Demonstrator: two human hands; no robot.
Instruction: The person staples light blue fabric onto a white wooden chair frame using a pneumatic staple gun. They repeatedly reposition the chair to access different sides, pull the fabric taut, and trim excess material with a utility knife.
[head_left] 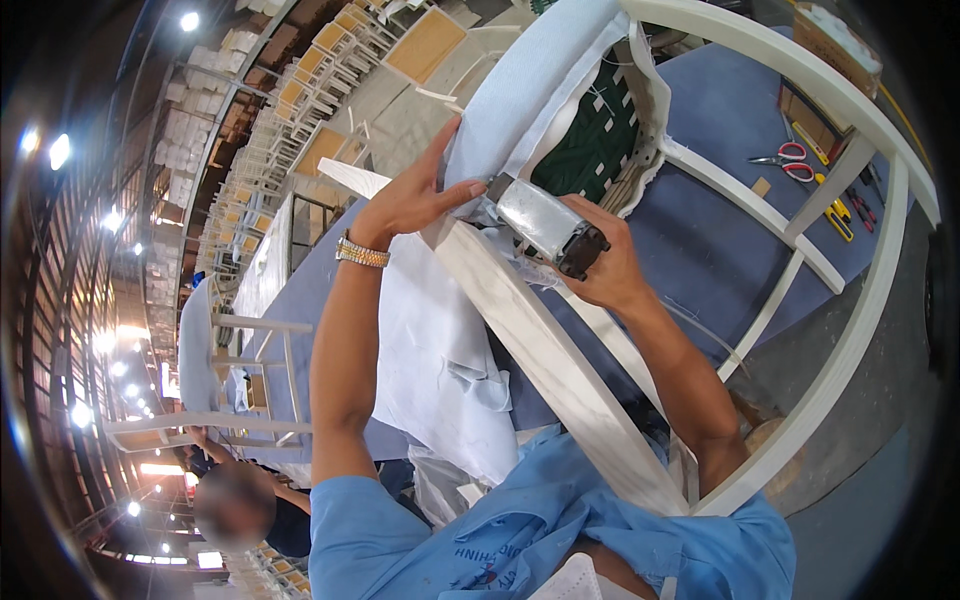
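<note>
A white wooden chair frame (560, 365) lies tipped over in front of me, its seat covered in light blue fabric (505, 85). Green webbing (590, 135) shows on the seat's underside. My left hand (415, 190) rests against the fabric at the seat's edge, thumb and fingers stretched apart. In my right hand (610, 255) is a silver staple gun (542, 218), its nose against the fabric edge close to my left thumb. Part of the right hand's grip is hidden behind the tool. Loose pale fabric (430, 350) hangs below the left hand.
Red-handled scissors (792, 160), a yellow cutter (838, 222) and other tools lie on the blue-covered table (700, 270) at the right. A cardboard box (840, 50) stands at the far right. Another person (285, 515) handles a chair (250, 370) at left; rows of chairs (300, 90) stand behind.
</note>
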